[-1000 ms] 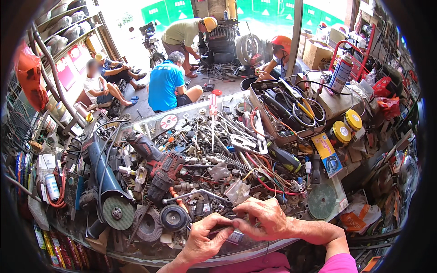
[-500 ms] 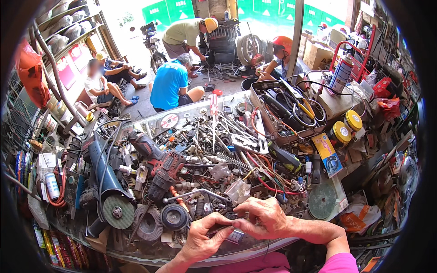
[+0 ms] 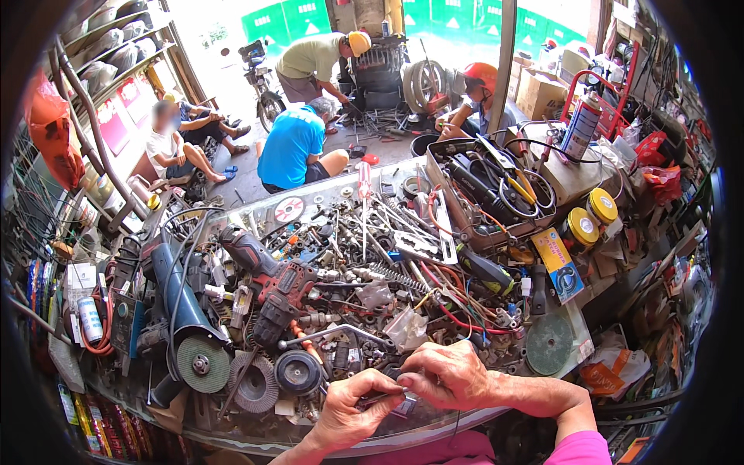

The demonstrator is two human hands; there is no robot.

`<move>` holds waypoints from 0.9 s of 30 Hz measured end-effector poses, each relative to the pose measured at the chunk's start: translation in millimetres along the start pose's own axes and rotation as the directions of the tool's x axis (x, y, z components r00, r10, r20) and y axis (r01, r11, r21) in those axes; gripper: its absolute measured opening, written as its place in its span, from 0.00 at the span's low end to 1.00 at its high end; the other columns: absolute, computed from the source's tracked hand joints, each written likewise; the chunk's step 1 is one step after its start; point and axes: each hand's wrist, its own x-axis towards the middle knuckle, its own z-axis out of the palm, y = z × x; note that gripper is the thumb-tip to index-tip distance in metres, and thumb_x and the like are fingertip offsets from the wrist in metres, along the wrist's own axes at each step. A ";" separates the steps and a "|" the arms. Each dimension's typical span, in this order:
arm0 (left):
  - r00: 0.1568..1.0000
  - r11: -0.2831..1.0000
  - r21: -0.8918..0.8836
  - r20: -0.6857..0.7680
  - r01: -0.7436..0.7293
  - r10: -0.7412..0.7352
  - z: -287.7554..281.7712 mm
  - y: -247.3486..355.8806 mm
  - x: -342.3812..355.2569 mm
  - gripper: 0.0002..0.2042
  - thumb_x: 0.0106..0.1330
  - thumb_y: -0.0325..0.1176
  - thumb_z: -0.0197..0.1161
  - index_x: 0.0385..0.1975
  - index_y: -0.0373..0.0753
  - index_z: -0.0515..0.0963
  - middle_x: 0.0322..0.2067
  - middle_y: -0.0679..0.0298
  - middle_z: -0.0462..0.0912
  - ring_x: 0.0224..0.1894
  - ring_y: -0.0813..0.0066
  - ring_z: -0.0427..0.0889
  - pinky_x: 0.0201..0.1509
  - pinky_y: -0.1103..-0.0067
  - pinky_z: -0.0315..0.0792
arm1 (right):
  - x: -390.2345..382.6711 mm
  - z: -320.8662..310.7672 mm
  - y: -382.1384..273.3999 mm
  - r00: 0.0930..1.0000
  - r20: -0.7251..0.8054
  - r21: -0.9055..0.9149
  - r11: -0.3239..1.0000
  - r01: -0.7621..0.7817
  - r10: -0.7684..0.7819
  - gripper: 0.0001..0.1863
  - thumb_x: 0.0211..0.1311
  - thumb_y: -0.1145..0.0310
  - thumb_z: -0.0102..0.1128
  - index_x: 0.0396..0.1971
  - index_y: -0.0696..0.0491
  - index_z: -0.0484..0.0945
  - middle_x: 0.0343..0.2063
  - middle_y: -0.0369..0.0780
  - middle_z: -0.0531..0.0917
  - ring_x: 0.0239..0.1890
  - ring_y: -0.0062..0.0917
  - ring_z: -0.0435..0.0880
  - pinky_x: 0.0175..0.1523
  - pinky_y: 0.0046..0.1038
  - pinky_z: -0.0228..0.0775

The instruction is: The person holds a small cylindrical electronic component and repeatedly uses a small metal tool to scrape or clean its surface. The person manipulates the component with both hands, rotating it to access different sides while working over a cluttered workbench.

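Observation:
Close together at the table's near edge, my left hand (image 3: 350, 414) and my right hand (image 3: 451, 377) both have their fingers pinched. A small, thin, dark piece (image 3: 375, 399) shows between the left thumb and forefinger; its kind is too small to tell. The right fingertips meet its end, and what else they grip is hidden. Just beyond the hands lie a clear plastic bag (image 3: 406, 329), a bent metal rod (image 3: 335, 331) and a black round wheel (image 3: 298, 372). Left of these are a flap disc (image 3: 254, 381) and a red-and-black cordless drill (image 3: 285, 288).
A blue angle grinder (image 3: 177, 283) rests at the left. Loose bolts and fittings cover the glass-topped table (image 3: 341, 182). An open toolbox (image 3: 453, 203), yellow-lidded tins (image 3: 581, 225) and a green disc (image 3: 549, 343) are on the right. Several people sit or bend beyond the table.
My hands stay close together, with only a slight shift of the fingers. The left hand has moved a little to the right. The seated person at far left has turned slightly.

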 end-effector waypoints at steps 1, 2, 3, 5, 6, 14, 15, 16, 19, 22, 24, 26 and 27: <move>1.000 1.000 -0.017 0.001 0.006 -0.006 1.4 0.8 0.1 0.05 0.61 0.22 0.67 0.35 0.32 0.78 0.31 0.66 0.83 0.34 0.85 0.80 0.39 0.85 0.75 | -0.3 -0.3 0.3 1.000 -0.006 0.002 1.000 -0.013 0.013 0.12 0.56 0.65 0.67 0.36 0.55 0.78 0.26 0.38 0.80 0.20 0.27 0.80 0.21 0.26 0.69; 1.000 0.999 -0.035 0.003 0.011 -0.011 2.5 1.1 0.2 0.06 0.61 0.21 0.67 0.35 0.32 0.78 0.31 0.66 0.82 0.34 0.85 0.80 0.39 0.85 0.75 | -0.4 -0.7 0.4 1.000 -0.012 0.003 1.000 -0.027 0.027 0.12 0.56 0.64 0.67 0.36 0.55 0.78 0.26 0.38 0.80 0.20 0.28 0.80 0.21 0.26 0.69; 0.999 0.997 -0.070 -0.035 0.022 -0.024 2.8 0.6 -1.2 0.06 0.60 0.21 0.67 0.35 0.32 0.78 0.31 0.66 0.82 0.35 0.85 0.80 0.39 0.86 0.75 | 0.2 -0.9 0.2 0.999 -0.018 0.006 0.999 -0.038 0.038 0.12 0.57 0.64 0.67 0.36 0.55 0.78 0.26 0.38 0.80 0.20 0.28 0.80 0.21 0.26 0.70; 0.996 0.997 -0.078 -0.088 0.027 -0.034 1.4 1.0 -2.4 0.05 0.61 0.21 0.67 0.35 0.32 0.78 0.31 0.66 0.82 0.35 0.85 0.80 0.39 0.86 0.75 | 3.6 -5.2 -8.1 0.997 0.018 0.018 0.997 -0.069 0.069 0.13 0.57 0.63 0.67 0.36 0.55 0.78 0.25 0.38 0.80 0.20 0.28 0.80 0.21 0.27 0.70; 0.993 0.996 -0.083 -0.110 0.029 -0.038 0.8 0.8 -2.1 0.05 0.61 0.21 0.67 0.35 0.32 0.78 0.32 0.66 0.82 0.35 0.85 0.80 0.39 0.86 0.75 | 4.5 -6.8 -10.9 0.996 0.035 0.021 0.996 -0.087 0.086 0.13 0.57 0.63 0.67 0.36 0.55 0.78 0.25 0.38 0.80 0.20 0.29 0.80 0.21 0.27 0.70; 0.998 0.996 0.068 0.045 -0.056 0.053 2.1 2.8 0.6 0.06 0.58 0.20 0.67 0.33 0.32 0.78 0.30 0.63 0.81 0.33 0.80 0.80 0.37 0.82 0.74 | 0.0 3.0 3.1 0.995 -0.061 0.000 0.997 -0.077 0.077 0.14 0.56 0.62 0.68 0.34 0.55 0.79 0.23 0.38 0.80 0.19 0.29 0.80 0.20 0.27 0.70; 0.999 0.992 0.119 0.006 -0.032 0.031 1.4 8.0 1.2 0.05 0.59 0.20 0.67 0.33 0.32 0.78 0.30 0.64 0.81 0.32 0.81 0.80 0.36 0.83 0.74 | 1.3 0.9 0.2 0.996 -0.047 0.000 0.997 -0.079 0.079 0.13 0.56 0.62 0.68 0.34 0.55 0.79 0.24 0.39 0.80 0.19 0.28 0.80 0.20 0.27 0.70; 0.998 0.997 0.078 -0.061 0.001 0.004 2.1 4.9 0.0 0.05 0.60 0.21 0.67 0.33 0.32 0.78 0.29 0.64 0.82 0.32 0.82 0.80 0.35 0.83 0.74 | 2.4 -1.2 -3.1 0.996 -0.033 0.000 0.997 -0.081 0.081 0.13 0.56 0.63 0.68 0.34 0.55 0.79 0.24 0.39 0.80 0.18 0.28 0.80 0.20 0.27 0.70; 0.996 0.997 0.073 -0.085 -0.030 0.036 -0.1 2.8 0.5 0.06 0.59 0.21 0.67 0.33 0.32 0.78 0.29 0.64 0.82 0.31 0.81 0.80 0.35 0.82 0.74 | 2.5 -1.1 -6.9 0.997 -0.007 -0.006 0.997 -0.080 0.080 0.13 0.55 0.64 0.68 0.36 0.56 0.78 0.24 0.39 0.80 0.17 0.26 0.79 0.20 0.27 0.70; 0.993 0.983 0.136 0.011 -0.120 0.119 -0.6 1.8 2.3 0.06 0.58 0.20 0.68 0.33 0.33 0.78 0.29 0.63 0.82 0.31 0.81 0.80 0.35 0.82 0.74 | -0.4 2.1 -2.0 0.997 -0.035 -0.016 0.997 -0.075 0.075 0.14 0.55 0.64 0.69 0.36 0.56 0.78 0.25 0.38 0.80 0.17 0.26 0.79 0.20 0.27 0.69; 0.991 0.986 0.111 0.045 -0.128 0.124 2.3 0.2 1.6 0.07 0.58 0.20 0.68 0.34 0.32 0.78 0.29 0.63 0.82 0.31 0.81 0.80 0.35 0.82 0.74 | -0.6 3.9 5.3 0.996 -0.081 -0.036 0.999 -0.029 0.026 0.14 0.56 0.64 0.69 0.36 0.56 0.78 0.25 0.38 0.81 0.17 0.26 0.79 0.20 0.26 0.69; 0.999 0.996 0.071 -0.006 -0.049 0.049 1.5 2.0 0.5 0.07 0.58 0.20 0.68 0.34 0.32 0.78 0.29 0.63 0.81 0.32 0.82 0.80 0.35 0.83 0.74 | -1.2 2.3 3.7 0.997 -0.067 -0.007 0.999 -0.045 0.045 0.14 0.56 0.64 0.69 0.37 0.56 0.78 0.25 0.38 0.81 0.17 0.25 0.79 0.20 0.26 0.69; 0.998 0.999 0.053 -0.054 -0.014 0.017 0.9 -0.5 -0.9 0.07 0.58 0.20 0.68 0.34 0.32 0.78 0.29 0.63 0.81 0.32 0.82 0.80 0.35 0.83 0.74 | 0.3 -0.1 -1.2 0.997 -0.047 0.010 0.998 -0.062 0.062 0.14 0.56 0.63 0.69 0.37 0.56 0.78 0.25 0.38 0.80 0.16 0.25 0.79 0.20 0.26 0.69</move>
